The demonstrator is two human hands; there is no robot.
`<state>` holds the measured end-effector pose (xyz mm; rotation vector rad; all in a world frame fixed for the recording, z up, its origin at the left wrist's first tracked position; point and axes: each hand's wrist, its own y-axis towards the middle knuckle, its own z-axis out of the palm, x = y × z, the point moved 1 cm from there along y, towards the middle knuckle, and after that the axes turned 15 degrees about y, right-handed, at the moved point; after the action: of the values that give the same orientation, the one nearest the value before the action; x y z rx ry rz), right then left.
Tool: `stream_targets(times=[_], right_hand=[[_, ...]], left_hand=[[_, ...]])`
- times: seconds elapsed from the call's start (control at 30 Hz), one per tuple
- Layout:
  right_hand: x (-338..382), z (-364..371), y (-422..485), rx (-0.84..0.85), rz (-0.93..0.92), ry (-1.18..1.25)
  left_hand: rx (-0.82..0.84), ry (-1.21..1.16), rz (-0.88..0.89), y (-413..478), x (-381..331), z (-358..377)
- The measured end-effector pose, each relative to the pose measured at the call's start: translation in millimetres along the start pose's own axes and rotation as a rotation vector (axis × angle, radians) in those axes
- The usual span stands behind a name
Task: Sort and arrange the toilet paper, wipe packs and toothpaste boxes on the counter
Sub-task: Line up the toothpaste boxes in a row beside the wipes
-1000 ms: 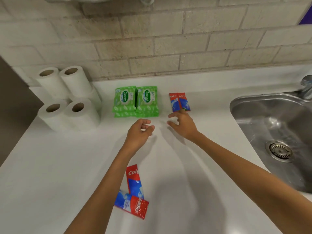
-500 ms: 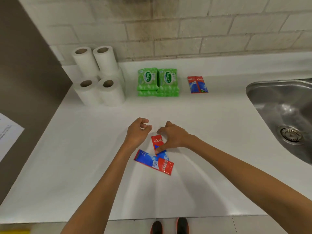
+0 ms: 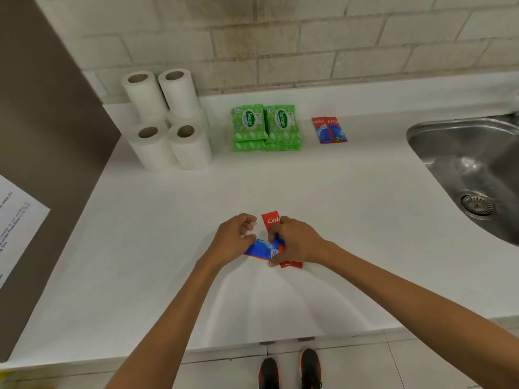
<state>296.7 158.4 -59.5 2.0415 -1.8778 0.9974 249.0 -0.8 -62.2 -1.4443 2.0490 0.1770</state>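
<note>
Two red-and-blue toothpaste boxes lie crossed near the counter's front. My right hand (image 3: 295, 242) grips the upright toothpaste box (image 3: 270, 220), fingers curled over it. My left hand (image 3: 234, 240) pinches the blue end of the lying toothpaste box (image 3: 259, 248). At the back stand several white toilet paper rolls (image 3: 168, 122), stacked green wipe packs (image 3: 265, 126) and two more toothpaste boxes (image 3: 329, 130) side by side.
The white counter (image 3: 140, 248) ends at a brown wall on the left, where a printed sheet (image 3: 16, 220) hangs. A steel sink (image 3: 474, 169) takes up the right. My shoes (image 3: 289, 372) show below the counter's front edge.
Both hands came back from the far boxes to the two near boxes. The right hand closed over the upright one, and the left hand took hold of the lying one.
</note>
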Motion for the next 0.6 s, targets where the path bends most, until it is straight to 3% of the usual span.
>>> stream_targets(times=[0.23,0.4,0.5,0.6], right_hand=[[-5,1,-5,-0.04,0.021,0.049],[-7,1,-7,-0.081,0.008,0.026],[-9,-4,-9,-0.123,0.006,0.032],[-16,-16,-15,-0.174,0.064,0.164]], left_hand=[[0.063,0.426,0.216,-8,-7,7],[0.07,0.405,0.211,-9,-14,8],[0.106,0.276,0.17,-7,-16,7],[0.116,0.177,0.146,-2,-16,4]])
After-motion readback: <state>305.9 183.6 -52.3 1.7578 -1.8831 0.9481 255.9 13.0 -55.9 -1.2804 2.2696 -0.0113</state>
